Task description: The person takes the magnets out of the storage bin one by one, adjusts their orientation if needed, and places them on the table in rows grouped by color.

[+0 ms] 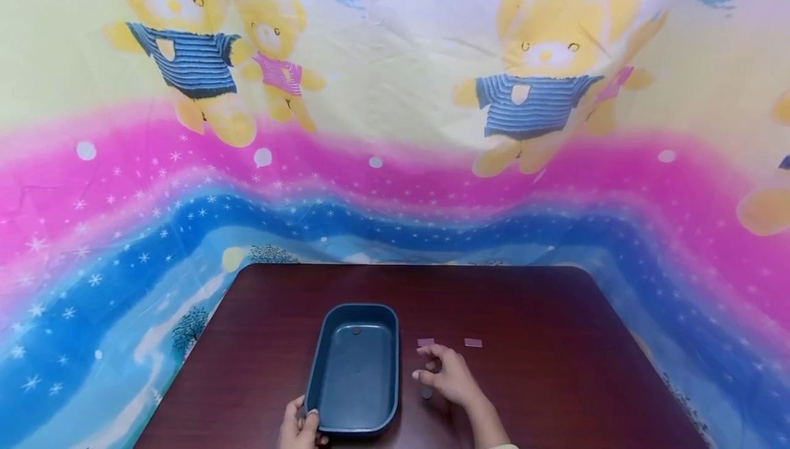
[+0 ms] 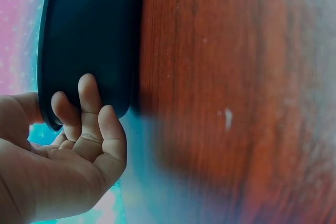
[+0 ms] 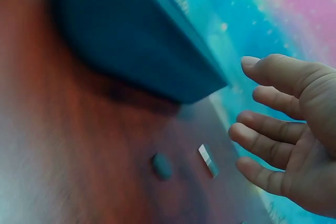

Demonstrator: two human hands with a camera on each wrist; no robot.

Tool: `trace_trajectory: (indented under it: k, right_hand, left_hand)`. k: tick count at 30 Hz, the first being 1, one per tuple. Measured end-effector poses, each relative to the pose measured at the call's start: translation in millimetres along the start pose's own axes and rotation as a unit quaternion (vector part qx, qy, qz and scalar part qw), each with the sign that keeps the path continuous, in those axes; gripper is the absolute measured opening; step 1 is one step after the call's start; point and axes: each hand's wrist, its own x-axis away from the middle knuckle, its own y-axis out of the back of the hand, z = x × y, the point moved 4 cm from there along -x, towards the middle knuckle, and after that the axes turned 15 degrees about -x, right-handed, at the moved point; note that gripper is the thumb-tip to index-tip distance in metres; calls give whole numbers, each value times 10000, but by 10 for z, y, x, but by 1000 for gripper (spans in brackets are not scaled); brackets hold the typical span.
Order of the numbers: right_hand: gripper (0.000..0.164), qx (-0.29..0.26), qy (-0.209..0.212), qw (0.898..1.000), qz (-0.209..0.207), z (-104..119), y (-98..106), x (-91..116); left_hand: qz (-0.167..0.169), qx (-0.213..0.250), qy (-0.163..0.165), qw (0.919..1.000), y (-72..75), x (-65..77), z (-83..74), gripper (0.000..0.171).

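At the near left corner of a dark blue-green rectangular tray [image 1: 359, 387], my left hand [image 1: 299, 427] pinches the rim. Its thumb lies over the edge, and the left wrist view shows fingers [image 2: 90, 95] against the outer wall. A small round coin-like disc [image 1: 356, 330] lies at the tray's far end. Right of the tray, my right hand [image 1: 453, 375] hovers over the table with relaxed, parted fingers and nothing between them. Below it on the table is a small dark round piece [image 3: 161, 166], partly covered by the hand in the head view.
Two small pinkish rectangular pieces lie beyond my right hand, a left one [image 1: 426, 343] and a right one [image 1: 473, 343]. The reddish-brown table [image 1: 555, 367] has rounded far corners. A printed bear-pattern cloth [image 1: 395, 106] hangs behind and around it.
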Motion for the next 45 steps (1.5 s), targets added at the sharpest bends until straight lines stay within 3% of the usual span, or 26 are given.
trace_trajectory:
  k: [6,12,20,28,37,45]
  right_hand:
    - [45,-176,-189,9990,363,187,-48,-154]
    - [46,-136,-97,9988,468,277,-85,-276]
    - [45,-642,-155,9957,649,386,-222,-438]
    - [43,-963,-287,9937,492,356,-385,-624]
    - [45,-1266,-611,9887,525,261,-673,-843]
    - [43,-1375,-696,9874,346,169,-782,-954]
  left_hand:
    - [11,-223,2,9997,16,-17,-12,39]
    - [87,-111,70,9999,-2,-41,12,38]
    - [-32,-164,85,9998,-21,-48,16,38]
    - [-148,101,111,9998,-53,-38,33,37]
    - [-142,32,-32,9999,-2,-45,14,37]
    - [-165,41,63,9998,-5,-29,6,38]
